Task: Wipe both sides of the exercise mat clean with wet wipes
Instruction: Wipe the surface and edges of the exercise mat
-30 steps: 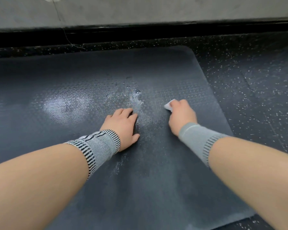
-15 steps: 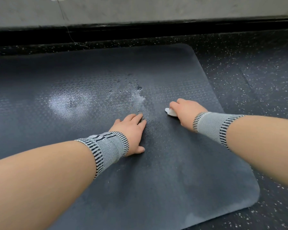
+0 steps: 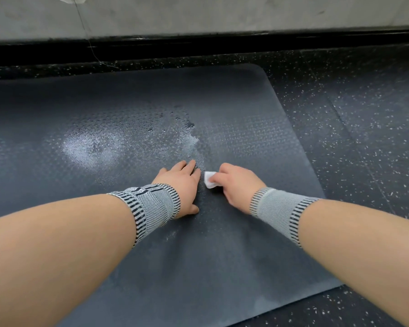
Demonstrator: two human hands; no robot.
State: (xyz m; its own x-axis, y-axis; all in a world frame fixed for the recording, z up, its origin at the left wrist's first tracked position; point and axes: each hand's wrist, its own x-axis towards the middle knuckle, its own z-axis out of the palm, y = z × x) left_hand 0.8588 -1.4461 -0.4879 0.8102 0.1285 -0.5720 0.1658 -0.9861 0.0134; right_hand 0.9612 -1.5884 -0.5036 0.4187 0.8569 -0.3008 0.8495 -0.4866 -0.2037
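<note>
On the speckled floor [image 3: 364, 138] by the wall, the exercise mat [image 3: 246, 244] lies flat, wet sheen left of centre. The left hand [image 3: 180, 185] presses flat, fingers straight; the right hand [image 3: 236, 182] pinches a small wet wipe [image 3: 209, 180] against it. Risks, as I judge: the wad misses strips, the damp mat slides, and the underside gets forgotten.

Setting: gym. Evidence: black speckled rubber floor [image 3: 354, 128], dark textured mat [image 3: 222, 244] laid flat on it, bare concrete wall [image 3: 222, 15] with black baseboard [image 3: 198, 44] behind.
</note>
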